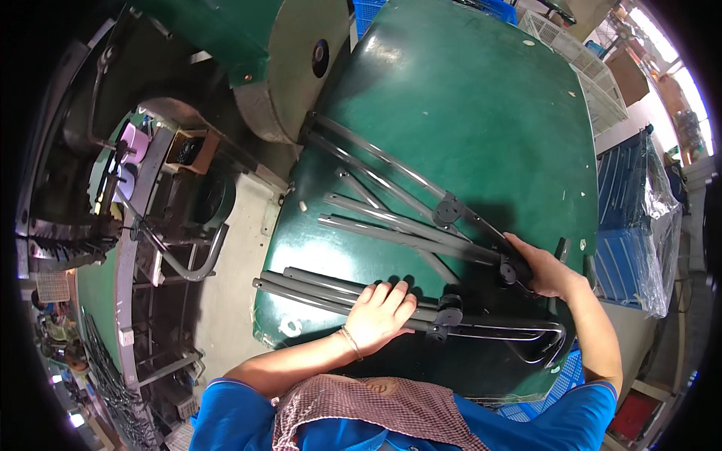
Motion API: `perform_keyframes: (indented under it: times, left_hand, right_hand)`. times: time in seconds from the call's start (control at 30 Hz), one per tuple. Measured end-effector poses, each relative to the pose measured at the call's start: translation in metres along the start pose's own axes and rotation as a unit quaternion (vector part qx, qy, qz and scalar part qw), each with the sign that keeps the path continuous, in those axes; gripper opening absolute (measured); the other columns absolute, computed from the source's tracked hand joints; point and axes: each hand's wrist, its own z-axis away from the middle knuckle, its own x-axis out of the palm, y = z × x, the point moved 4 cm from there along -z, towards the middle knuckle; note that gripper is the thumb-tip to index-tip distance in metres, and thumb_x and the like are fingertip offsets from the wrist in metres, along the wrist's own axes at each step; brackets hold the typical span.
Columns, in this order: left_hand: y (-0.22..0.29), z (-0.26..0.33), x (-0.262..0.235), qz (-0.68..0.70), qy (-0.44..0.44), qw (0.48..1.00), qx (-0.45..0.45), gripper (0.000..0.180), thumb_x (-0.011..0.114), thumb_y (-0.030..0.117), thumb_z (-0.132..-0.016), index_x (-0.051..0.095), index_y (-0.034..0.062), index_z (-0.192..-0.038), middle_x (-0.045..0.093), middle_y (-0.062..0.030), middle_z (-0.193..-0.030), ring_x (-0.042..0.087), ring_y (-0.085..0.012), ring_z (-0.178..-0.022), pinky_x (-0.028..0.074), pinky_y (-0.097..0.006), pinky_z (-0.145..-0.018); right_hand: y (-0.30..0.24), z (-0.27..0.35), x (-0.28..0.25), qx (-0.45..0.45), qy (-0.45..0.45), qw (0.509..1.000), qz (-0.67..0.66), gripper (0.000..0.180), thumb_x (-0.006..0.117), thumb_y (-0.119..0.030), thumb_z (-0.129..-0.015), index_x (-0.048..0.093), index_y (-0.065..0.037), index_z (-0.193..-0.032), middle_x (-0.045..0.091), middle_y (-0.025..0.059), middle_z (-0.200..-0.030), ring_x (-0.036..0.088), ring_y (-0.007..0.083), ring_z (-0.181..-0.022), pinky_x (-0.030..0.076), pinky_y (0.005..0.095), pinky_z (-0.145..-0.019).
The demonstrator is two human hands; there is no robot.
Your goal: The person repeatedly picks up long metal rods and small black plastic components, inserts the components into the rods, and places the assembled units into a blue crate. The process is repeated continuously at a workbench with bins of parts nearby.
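Observation:
A folded frame of grey metal tubes [391, 225] with black plastic joints lies across a green table [466, 98]. My left hand [380, 314] rests palm down on the near pair of tubes, fingers wrapped over them beside a black joint [449, 308]. My right hand [543, 267] grips the frame at another black joint [510, 270] near the table's right side. A bent wire loop [526, 334] sticks out from the near tubes toward the table's front right corner.
A large green machine housing with a grey round face [297, 60] stands at the table's far left. White and blue crates [594, 75] sit behind the table, and wrapped blue crates [632, 225] to the right. A conveyor with metal parts [120, 248] runs along the left.

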Motion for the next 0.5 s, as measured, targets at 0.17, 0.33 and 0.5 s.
perform_keyframes:
  times: [0.17,0.33,0.5]
  left_hand:
    - [0.012,0.007,0.001,0.031,-0.038,0.999,-0.013,0.067,0.081,0.046,-0.067,0.061,0.0103,-0.121,0.059,-0.0080,-0.119,0.054,-0.0287,-0.105,0.045,-0.041,-0.088]
    - [0.020,0.023,0.001,0.065,-0.041,0.996,-0.036,0.067,0.083,0.043,-0.066,0.062,0.0081,-0.119,0.060,-0.0080,-0.117,0.055,-0.0291,-0.105,0.045,-0.041,-0.087]
    - [0.006,0.022,-0.004,-0.008,-0.052,0.997,-0.061,0.065,0.082,0.046,-0.065,0.064,0.0111,-0.116,0.057,-0.0073,-0.104,0.054,-0.0296,-0.094,0.047,-0.042,-0.079]
  right_hand:
    - [0.014,0.032,0.011,-0.051,0.018,0.997,0.051,0.090,0.064,0.009,-0.075,0.032,-0.011,-0.156,0.047,0.0203,-0.150,0.048,0.0360,-0.137,0.039,0.0365,-0.114]
    - [-0.008,0.042,0.019,-0.067,-0.017,0.996,0.051,0.098,0.057,0.016,-0.068,0.028,-0.010,-0.157,0.058,0.0213,-0.129,0.058,0.0404,-0.119,0.047,0.0447,-0.104]
    - [-0.012,0.010,0.032,-0.255,0.046,0.963,0.075,0.100,0.055,0.013,-0.070,0.025,-0.018,-0.161,0.056,0.0174,-0.139,0.055,0.0317,-0.126,0.042,0.0381,-0.109]
